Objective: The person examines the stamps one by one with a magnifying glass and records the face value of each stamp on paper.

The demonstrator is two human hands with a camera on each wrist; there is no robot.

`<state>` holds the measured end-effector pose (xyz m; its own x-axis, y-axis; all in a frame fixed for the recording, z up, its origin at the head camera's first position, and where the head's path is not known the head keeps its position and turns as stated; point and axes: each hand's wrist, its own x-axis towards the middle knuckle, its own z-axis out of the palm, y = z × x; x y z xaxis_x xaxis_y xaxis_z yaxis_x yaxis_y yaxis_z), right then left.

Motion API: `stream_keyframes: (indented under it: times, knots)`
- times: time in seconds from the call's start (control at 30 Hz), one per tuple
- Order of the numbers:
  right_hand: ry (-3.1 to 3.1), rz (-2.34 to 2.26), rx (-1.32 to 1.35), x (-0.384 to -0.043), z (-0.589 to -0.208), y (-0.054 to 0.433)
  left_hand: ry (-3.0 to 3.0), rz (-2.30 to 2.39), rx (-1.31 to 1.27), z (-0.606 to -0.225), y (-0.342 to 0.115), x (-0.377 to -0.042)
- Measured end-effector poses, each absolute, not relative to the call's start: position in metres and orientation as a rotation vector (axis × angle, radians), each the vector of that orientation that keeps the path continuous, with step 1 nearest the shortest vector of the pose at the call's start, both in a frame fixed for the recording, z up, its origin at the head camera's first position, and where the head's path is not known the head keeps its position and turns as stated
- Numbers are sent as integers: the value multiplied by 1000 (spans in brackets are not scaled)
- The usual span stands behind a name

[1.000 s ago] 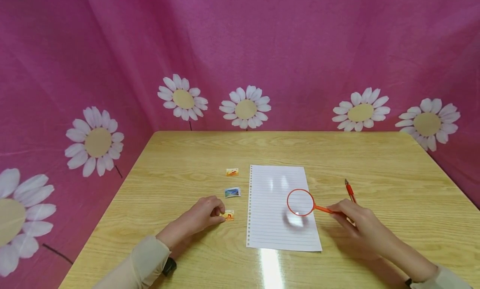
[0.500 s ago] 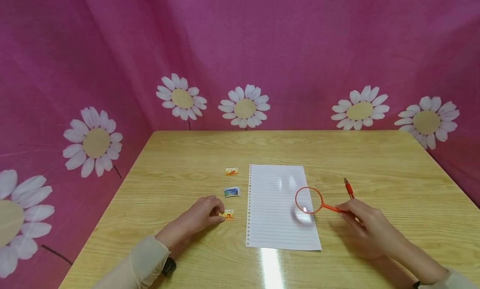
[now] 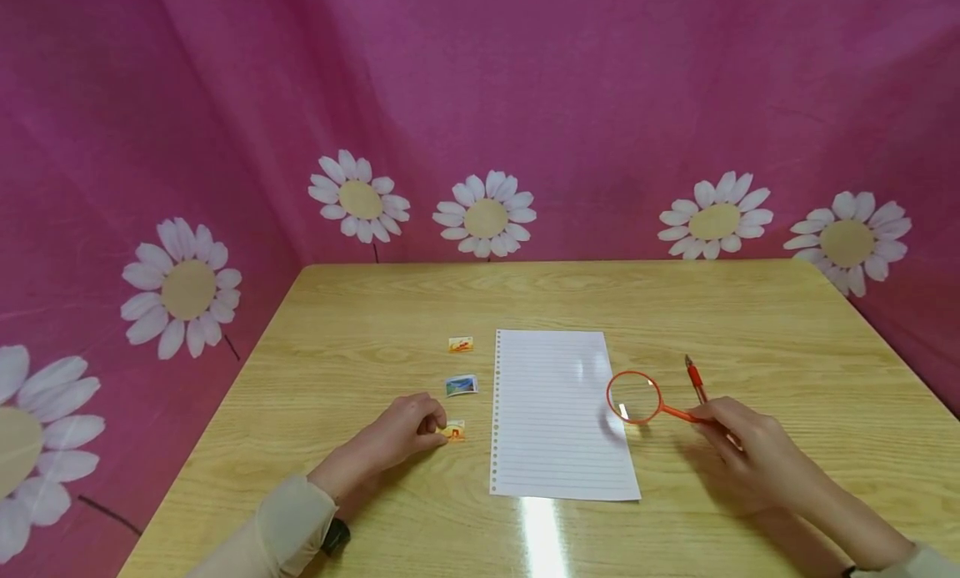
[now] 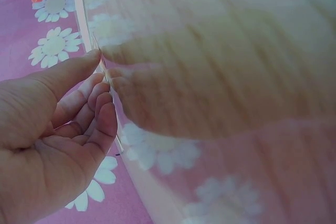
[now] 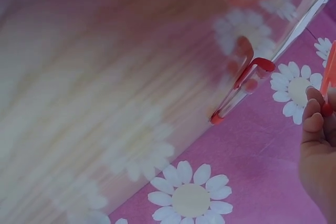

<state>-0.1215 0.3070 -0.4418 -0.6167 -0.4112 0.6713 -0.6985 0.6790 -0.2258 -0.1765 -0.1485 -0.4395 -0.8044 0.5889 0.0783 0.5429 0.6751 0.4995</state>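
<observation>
In the head view, three small picture stamps lie in a column left of a lined sheet of paper (image 3: 558, 453). My left hand (image 3: 397, 432) rests on the table with thumb and index finger at the left end of the nearest stamp, a yellow one (image 3: 456, 432), pinching it there; part of it is hidden. Above it are a blue-green stamp (image 3: 461, 384) and another yellow stamp (image 3: 461, 344). My right hand (image 3: 772, 453) grips an orange magnifying glass (image 3: 634, 397) by its handle, its lens raised over the sheet's right edge. In the right wrist view the fingers (image 5: 313, 123) curl around the handle.
A red-capped pen (image 3: 696, 376) lies on the wooden table (image 3: 390, 303) just beyond my right hand, which partly covers it. A pink curtain (image 3: 570, 103) with daisies borders the table at the back and sides. Light glares on the tabletop near the sheet's lower edge.
My right hand has moved the magnifying glass rightward, from over the sheet to its right edge. My left hand has stayed at the nearest stamp.
</observation>
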Motion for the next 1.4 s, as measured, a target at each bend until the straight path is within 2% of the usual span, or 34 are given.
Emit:
stream_keyframes:
  times: [1.03, 1.4]
  knots:
    - [-2388, 643, 786, -124, -442, 325, 2795, 806, 935, -442, -149, -177]
    - [-2491, 554, 640, -129, -444, 319, 2792, 809, 935, -442, -149, -178]
